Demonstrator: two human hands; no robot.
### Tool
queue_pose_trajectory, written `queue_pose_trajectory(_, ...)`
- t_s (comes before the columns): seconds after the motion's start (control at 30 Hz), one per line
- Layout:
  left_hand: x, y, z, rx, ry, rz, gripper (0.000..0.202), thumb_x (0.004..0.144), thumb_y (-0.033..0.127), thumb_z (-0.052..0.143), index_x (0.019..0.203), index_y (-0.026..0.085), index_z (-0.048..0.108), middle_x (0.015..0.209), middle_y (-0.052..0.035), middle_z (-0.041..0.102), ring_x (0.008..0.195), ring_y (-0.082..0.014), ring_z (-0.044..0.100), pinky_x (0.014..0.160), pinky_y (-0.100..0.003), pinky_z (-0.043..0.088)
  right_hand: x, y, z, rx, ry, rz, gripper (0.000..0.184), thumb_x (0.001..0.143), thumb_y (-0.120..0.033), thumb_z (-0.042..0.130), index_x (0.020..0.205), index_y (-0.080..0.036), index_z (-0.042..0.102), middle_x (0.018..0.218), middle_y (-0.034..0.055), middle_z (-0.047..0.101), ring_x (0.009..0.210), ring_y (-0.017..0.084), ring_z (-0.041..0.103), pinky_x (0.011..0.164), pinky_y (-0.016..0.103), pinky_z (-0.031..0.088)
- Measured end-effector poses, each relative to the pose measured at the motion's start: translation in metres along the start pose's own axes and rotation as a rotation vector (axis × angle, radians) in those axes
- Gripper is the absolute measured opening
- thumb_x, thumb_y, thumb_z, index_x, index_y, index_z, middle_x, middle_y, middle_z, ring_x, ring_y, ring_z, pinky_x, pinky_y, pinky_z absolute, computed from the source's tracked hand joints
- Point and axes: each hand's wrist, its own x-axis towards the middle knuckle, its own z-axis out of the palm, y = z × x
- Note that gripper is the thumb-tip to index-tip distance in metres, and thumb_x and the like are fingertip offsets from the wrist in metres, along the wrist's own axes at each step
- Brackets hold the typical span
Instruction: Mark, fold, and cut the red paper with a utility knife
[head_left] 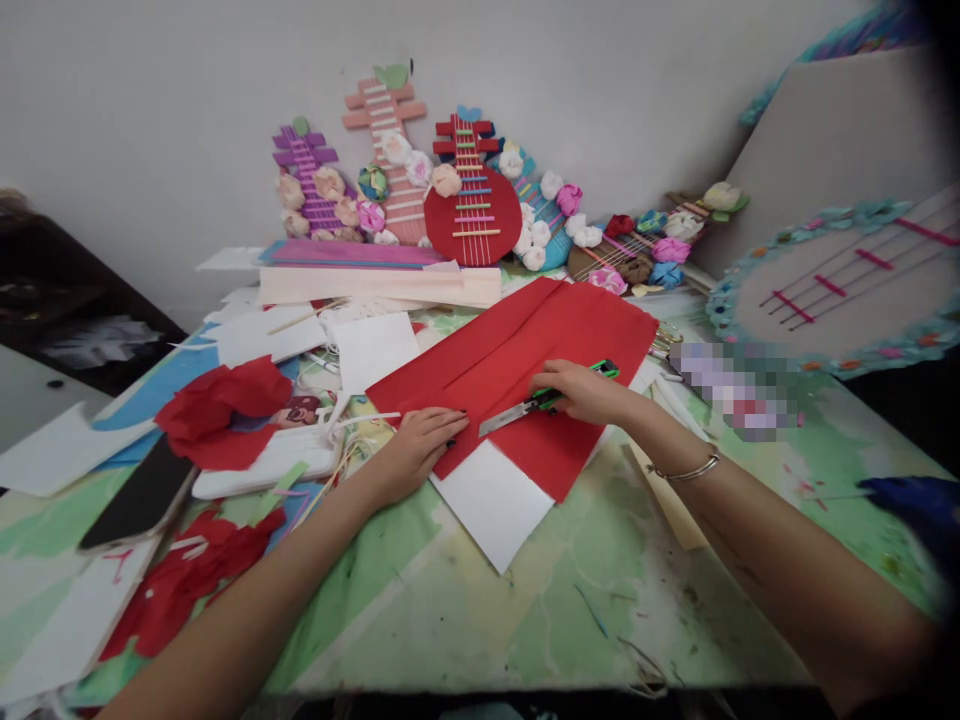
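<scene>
My right hand is closed around a green and black utility knife. Its long blade is out, pointing left, over the folded red paper. My left hand lies flat with fingers stretched out, pressing the left lower edge of that paper. The blade tip is close to my left fingertips; whether it touches the paper I cannot tell. A white sheet sticks out from under the red paper toward me.
Paper-craft lutes with paper flowers, among them a red lute, lean on the back wall. At left lie crumpled red paper, a white glue gun and a dark phone. A large lute-shaped piece stands at right.
</scene>
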Motion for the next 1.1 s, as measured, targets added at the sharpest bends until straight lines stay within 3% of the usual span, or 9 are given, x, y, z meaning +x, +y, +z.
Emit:
queue_pose_trajectory(0.2, 0.016, -0.005, -0.006, -0.037, 0.008, 0.002, 0.036, 0.096, 0.019, 0.032, 0.123, 0.020, 0.056, 0.123, -0.0102, 0.058, 0.110, -0.0223, 0.049, 0.096, -0.043, 0.041, 0.006, 0.003, -0.001, -0.006, 0.008, -0.022, 0.041, 0.066, 0.003, 0.052, 0.100, -0.021, 0.060, 0.097, 0.0073, 0.054, 0.090, 0.022, 0.050, 0.072, 0.029, 0.035)
queue_pose_trajectory(0.37, 0.041, -0.011, -0.009, 0.017, -0.065, -0.031, 0.023, 0.091, 0.031, 0.049, 0.108, 0.020, 0.061, 0.113, -0.0094, 0.057, 0.108, -0.0259, 0.044, 0.094, -0.046, 0.036, 0.006, 0.007, 0.000, 0.016, -0.012, -0.023, 0.041, 0.067, 0.003, 0.051, 0.099, -0.020, 0.062, 0.095, 0.0071, 0.055, 0.089, 0.021, 0.051, 0.072, 0.029, 0.036)
queue_pose_trajectory(0.63, 0.058, -0.020, -0.010, -0.030, -0.168, -0.081, 0.011, 0.087, 0.026, 0.050, 0.078, 0.019, 0.052, 0.095, -0.0060, 0.051, 0.091, -0.0232, 0.040, 0.082, -0.042, 0.036, 0.007, 0.008, 0.000, 0.013, -0.022, -0.026, 0.039, 0.067, 0.001, 0.052, 0.099, -0.018, 0.062, 0.093, 0.0079, 0.056, 0.086, 0.021, 0.052, 0.072, 0.030, 0.037)
queue_pose_trajectory(0.87, 0.052, -0.017, -0.009, -0.055, -0.146, -0.071, 0.013, 0.088, 0.018, 0.042, 0.076, 0.020, 0.046, 0.087, -0.0043, 0.050, 0.085, -0.0211, 0.040, 0.080, -0.039, 0.036, 0.013, 0.002, -0.005, 0.025, -0.030, -0.039, 0.040, 0.067, 0.002, 0.052, 0.099, -0.018, 0.063, 0.095, 0.0088, 0.059, 0.088, 0.022, 0.053, 0.073, 0.030, 0.038)
queue_pose_trajectory(1.1, 0.051, -0.014, -0.008, -0.083, -0.109, -0.105, 0.016, 0.084, 0.010, 0.041, 0.092, 0.021, 0.048, 0.093, -0.0051, 0.055, 0.090, -0.0229, 0.042, 0.081, -0.040, 0.036, 0.018, -0.006, -0.003, 0.034, -0.036, -0.072, 0.042, 0.066, 0.002, 0.052, 0.101, -0.019, 0.062, 0.097, 0.0085, 0.058, 0.089, 0.021, 0.052, 0.074, 0.030, 0.038)
